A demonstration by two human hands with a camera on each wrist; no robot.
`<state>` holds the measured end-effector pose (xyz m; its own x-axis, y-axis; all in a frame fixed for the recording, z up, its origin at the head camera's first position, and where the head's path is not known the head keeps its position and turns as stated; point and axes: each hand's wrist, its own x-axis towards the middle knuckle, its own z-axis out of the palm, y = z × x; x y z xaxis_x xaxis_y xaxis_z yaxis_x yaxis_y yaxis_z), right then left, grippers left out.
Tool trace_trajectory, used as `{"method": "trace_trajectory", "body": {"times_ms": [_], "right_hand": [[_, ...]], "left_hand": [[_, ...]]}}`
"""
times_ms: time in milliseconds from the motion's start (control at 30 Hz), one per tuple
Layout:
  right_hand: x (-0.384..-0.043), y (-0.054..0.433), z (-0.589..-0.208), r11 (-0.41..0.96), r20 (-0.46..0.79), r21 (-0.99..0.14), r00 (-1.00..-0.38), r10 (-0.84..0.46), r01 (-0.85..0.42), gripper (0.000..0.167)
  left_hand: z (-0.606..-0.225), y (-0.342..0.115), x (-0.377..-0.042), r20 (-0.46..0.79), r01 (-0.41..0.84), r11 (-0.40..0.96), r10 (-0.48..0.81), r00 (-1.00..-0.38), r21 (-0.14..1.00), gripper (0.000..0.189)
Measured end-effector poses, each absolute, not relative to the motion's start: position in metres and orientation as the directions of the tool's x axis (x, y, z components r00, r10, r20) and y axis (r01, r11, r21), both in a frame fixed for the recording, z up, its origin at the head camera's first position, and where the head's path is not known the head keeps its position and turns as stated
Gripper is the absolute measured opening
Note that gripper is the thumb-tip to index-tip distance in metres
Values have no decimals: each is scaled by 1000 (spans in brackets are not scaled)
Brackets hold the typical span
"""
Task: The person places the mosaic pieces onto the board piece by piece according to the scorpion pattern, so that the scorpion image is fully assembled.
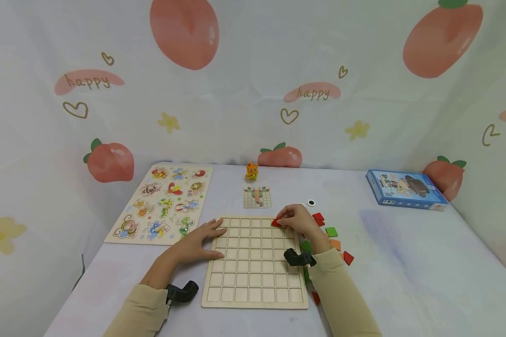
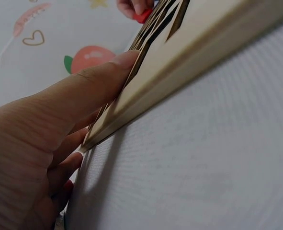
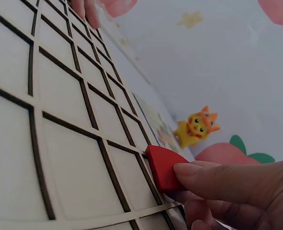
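Observation:
A wooden grid board (image 1: 249,267) lies in the middle of the table. My right hand (image 1: 297,219) pinches a red quarter-circle piece (image 3: 164,167) between thumb and fingers, over the cells by the board's far right edge. My left hand (image 1: 199,242) rests on the board's left edge with its fingers spread; the left wrist view shows the thumb (image 2: 98,79) lying on the top face. A small pattern card (image 1: 257,197) with a coloured figure on a grid lies just beyond the board.
Loose red, green and orange pieces (image 1: 331,231) lie right of the board, some hidden under the right arm. A round black-and-white piece (image 1: 311,202) is farther back. An insect puzzle board (image 1: 160,201), an orange-yellow figurine (image 1: 251,171) and a blue box (image 1: 406,189) stand around.

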<state>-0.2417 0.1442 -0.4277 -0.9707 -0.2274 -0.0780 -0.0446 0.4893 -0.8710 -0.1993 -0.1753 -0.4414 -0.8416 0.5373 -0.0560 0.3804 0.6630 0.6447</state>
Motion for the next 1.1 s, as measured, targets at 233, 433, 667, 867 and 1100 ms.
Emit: {"method": "trace_trajectory", "body": {"times_ms": [233, 433, 667, 867, 1100], "right_hand": [[-242, 144, -428, 495, -65, -867, -970, -235, -62, 10], [-244, 147, -427, 522, -92, -852, -967, -239, -48, 10], [-246, 150, -428, 533, -117, -845, -961, -249, -35, 13], [-247, 150, -430, 552, -114, -832, -961, -251, -45, 13], [-245, 147, -432, 572, -115, -819, -962, -249, -50, 13]], "left_hand": [[-442, -176, -200, -54, 377, 660, 534, -844, 649, 76], [-442, -176, -201, -45, 387, 653, 542, -839, 650, 76], [-441, -176, -201, -40, 394, 655, 544, -838, 645, 76], [-440, -176, -200, -39, 399, 659, 545, -838, 638, 75], [-440, -176, -199, -49, 387, 657, 542, -839, 648, 76]]}}
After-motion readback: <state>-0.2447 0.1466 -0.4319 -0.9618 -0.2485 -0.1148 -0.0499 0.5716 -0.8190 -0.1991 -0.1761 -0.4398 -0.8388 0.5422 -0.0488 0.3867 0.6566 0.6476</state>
